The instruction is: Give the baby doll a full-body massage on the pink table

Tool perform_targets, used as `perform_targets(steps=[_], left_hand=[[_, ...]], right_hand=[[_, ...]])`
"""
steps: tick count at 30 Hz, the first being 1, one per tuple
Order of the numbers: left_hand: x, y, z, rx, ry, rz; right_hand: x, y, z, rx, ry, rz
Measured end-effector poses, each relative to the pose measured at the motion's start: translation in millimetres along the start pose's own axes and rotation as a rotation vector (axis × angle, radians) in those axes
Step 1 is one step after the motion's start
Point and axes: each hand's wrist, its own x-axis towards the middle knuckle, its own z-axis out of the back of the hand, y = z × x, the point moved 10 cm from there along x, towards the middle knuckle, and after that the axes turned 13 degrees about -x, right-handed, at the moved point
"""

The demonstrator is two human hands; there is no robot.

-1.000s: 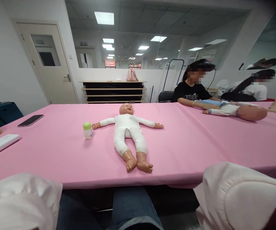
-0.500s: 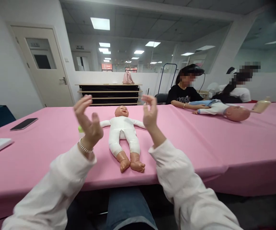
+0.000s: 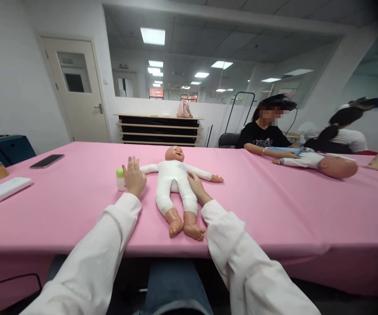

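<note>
in the head view, the doll looks light and soft through its cloth body, probably stiffer at head and feet; i'd judge the trunk, below its arms, the best hold. it lies on its back on the tabletop, between my left grip and right grip, feet towards me. my left is spread wide, seemingly holding nothing, the jar just outside it. my right rests against the doll's side; how closed, i cannot tell.

The bottle seems partly behind the left hand.
</note>
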Motion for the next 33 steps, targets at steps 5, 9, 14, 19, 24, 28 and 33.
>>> perform_targets(steps=[5,9,14,19,24,28,33], left_hand=[[-1,13,21.0,0.03,-0.095,0.102],[-11,47,36.3,0.02,-0.257,0.383],[-27,77,40.9,0.023,-0.359,0.673],[-36,83,38.6,0.061,-0.329,0.833],[-39,80,32.7,0.025,-0.252,0.876],[-38,76,24.6,-0.024,-0.177,0.843],[-45,86,21.9,-0.055,-0.198,0.943]], right_hand=[[-12,13,5,-0.084,-0.053,-0.04],[-11,22,11,0.029,-0.102,-0.036],[-4,23,11,0.346,-0.11,-0.05],[-6,24,-1,0.597,0.016,-0.154],[-15,42,-5,0.822,0.155,-0.181],[-27,60,-18,0.87,0.322,-0.187],[-41,68,-39,0.983,0.521,-0.277]])
